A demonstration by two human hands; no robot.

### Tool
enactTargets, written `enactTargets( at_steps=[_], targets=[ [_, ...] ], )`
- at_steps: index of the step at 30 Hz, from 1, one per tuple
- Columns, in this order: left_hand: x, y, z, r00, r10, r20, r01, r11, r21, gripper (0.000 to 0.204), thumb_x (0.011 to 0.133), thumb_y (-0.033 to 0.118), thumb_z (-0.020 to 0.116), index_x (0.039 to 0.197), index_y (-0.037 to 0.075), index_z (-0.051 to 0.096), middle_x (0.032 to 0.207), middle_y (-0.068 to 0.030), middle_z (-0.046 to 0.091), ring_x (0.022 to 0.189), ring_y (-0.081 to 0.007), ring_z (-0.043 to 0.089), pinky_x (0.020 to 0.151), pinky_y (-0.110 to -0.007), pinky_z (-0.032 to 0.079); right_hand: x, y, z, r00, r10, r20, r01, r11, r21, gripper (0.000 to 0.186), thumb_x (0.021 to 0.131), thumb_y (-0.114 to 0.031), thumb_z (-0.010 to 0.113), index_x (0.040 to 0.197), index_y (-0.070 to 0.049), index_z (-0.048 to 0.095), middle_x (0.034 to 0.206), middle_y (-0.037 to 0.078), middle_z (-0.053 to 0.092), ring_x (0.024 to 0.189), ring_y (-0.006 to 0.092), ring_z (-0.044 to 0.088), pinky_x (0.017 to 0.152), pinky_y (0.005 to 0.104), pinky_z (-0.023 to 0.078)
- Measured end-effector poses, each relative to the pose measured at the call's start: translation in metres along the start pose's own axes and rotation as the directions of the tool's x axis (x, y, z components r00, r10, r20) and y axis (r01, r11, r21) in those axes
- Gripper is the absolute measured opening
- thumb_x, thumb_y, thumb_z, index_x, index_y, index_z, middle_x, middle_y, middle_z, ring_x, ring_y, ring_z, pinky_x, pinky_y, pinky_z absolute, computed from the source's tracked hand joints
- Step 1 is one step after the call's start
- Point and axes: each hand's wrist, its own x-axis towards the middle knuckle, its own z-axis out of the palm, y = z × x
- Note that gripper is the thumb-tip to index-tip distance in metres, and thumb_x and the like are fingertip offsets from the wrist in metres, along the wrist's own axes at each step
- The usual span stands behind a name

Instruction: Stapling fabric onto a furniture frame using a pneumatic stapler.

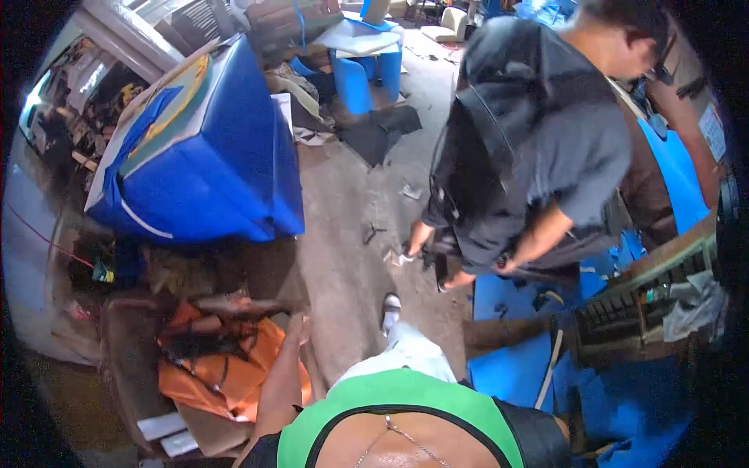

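Note:
My left arm hangs down at the lower left, and my left hand [297,331] is beside a pile of orange material [234,370] with dark straps or cloth on it. The hand is small and blurred, so its fingers do not show clearly, and I make out nothing held in it. My right hand is out of view; only the dark sleeve and upper arm show at the lower right. The orange material lies in or on a brown box-like piece [129,370].
A large blue upholstered block [211,168] stands at left. Close ahead on the right, a person in dark clothes [530,140] faces right. Blue sheets [511,370] lie at lower right, near a wooden rack [647,292]. Dark cloth [378,132] and scraps litter the concrete floor [335,226].

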Motion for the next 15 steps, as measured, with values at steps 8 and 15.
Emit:
enactTargets(
  at_steps=[8, 15],
  targets=[
    [0.191, 0.012, -0.038, 0.736, -0.188, 0.65, 0.117, 0.982, 0.151, 0.032, 0.087, 0.037, 0.067, 0.096, 0.007, 0.074, 0.093, -0.0122, 0.074, 0.091, -0.028, 0.069, 0.078, -0.046, 0.054, 0.303, -0.024, -0.026, 0.917, -0.092, 0.388, 0.139, 0.986, -0.095, 0.034, 0.096, -0.02, 0.056, 0.125, -0.004, 0.062, 0.126, 0.019, 0.063, 0.113, 0.0306, 0.059, 0.097, 0.0436, 0.047],
    [0.309, -0.024, -0.009, 0.888, 0.367, 0.277, -0.433, 0.87, 0.236, 0.029, 0.09, 0.033, 0.057, 0.088, 0.011, 0.074, 0.083, -0.0132, 0.073, 0.082, -0.029, 0.07, 0.069, -0.046, 0.054, 0.421, -0.098, -0.017, 0.744, -0.048, 0.666, 0.196, 0.969, -0.149, 0.032, 0.094, -0.019, 0.058, 0.122, -0.004, 0.064, 0.121, 0.019, 0.066, 0.109, 0.0303, 0.062, 0.094, 0.0443, 0.049]
  ],
)
